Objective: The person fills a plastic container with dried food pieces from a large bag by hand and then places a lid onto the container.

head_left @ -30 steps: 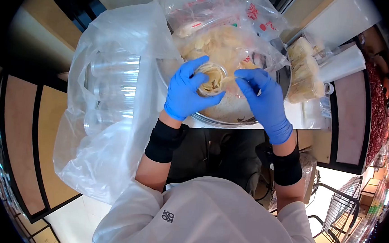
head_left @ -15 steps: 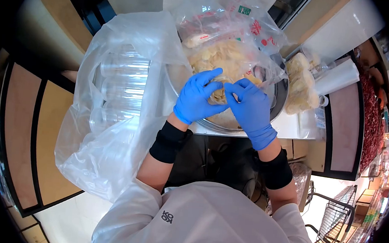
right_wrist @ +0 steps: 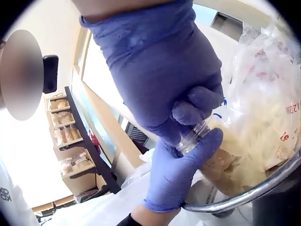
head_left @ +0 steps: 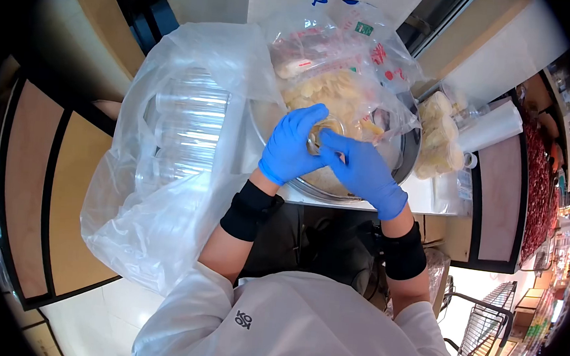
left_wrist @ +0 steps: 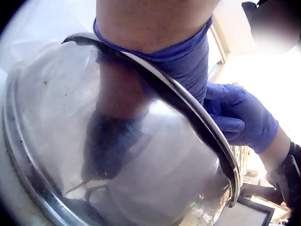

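Observation:
My blue-gloved left hand [head_left: 292, 144] grips a small clear plastic jar [right_wrist: 194, 139], fingers and thumb wrapped around its side. Pale slices show inside the jar in the head view. The right hand [head_left: 363, 171], also gloved, has its fingertips at the jar's mouth; ring and little fingers are curled in the right wrist view. What the thumb and index finger hold is hidden, so I cannot tell. Both hands are above the near side of a large steel bowl [left_wrist: 155, 155], where thin pale yellowish slices [head_left: 324, 91] lie heaped, partly under clear plastic.
Left of the bowl, a big translucent bag [head_left: 149, 234] holds several clear jars [head_left: 193, 122]. Printed plastic bags [head_left: 347, 43] drape over the bowl's far side. To its right stand clear containers of pale slices [head_left: 439, 132] and a white roll [head_left: 493, 126]. A shopping cart [head_left: 486, 324] is beyond.
My right hand has moved left, bringing a pinched pale slice to the jar's mouth, and its fingertips are now over the opening. The left hand still holds the jar.

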Motion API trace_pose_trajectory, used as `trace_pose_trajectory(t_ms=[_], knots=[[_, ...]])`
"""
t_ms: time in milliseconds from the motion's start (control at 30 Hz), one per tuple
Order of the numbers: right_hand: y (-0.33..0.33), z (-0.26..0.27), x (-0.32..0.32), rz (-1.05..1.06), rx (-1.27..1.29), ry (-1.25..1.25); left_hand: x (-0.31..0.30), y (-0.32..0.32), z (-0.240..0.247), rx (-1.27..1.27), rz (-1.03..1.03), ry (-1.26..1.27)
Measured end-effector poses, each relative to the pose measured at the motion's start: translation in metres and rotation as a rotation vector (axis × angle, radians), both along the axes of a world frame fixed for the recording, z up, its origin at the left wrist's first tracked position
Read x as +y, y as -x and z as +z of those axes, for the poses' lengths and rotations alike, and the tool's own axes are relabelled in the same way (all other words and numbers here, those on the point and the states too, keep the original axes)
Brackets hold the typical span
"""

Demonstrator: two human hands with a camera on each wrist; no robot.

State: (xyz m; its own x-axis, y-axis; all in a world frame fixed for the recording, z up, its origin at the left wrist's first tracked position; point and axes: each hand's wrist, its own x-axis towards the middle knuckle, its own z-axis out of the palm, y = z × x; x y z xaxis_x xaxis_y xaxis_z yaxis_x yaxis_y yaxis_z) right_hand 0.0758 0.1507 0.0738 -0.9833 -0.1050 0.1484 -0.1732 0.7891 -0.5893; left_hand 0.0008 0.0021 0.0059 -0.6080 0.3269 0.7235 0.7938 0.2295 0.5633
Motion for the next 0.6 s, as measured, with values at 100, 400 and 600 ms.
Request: trace_pose_trajectory(t_ms=[100, 400, 600], knots=[[-0.007, 0.005, -0.004, 0.119, 0.052, 0.037, -0.001, 0.001, 0.0, -0.024, -0.025, -0.007], [-0.008, 0.016, -0.013, 0.04, 0.07, -0.436, -0.004, 0.001, 0.0, 0.054, -0.024, 0.08], [-0.009, 0.012, 0.003, 0.066, 0.346, -0.304, -0.003, -0.001, 0.002, 0.021, 0.016, 0.076]])
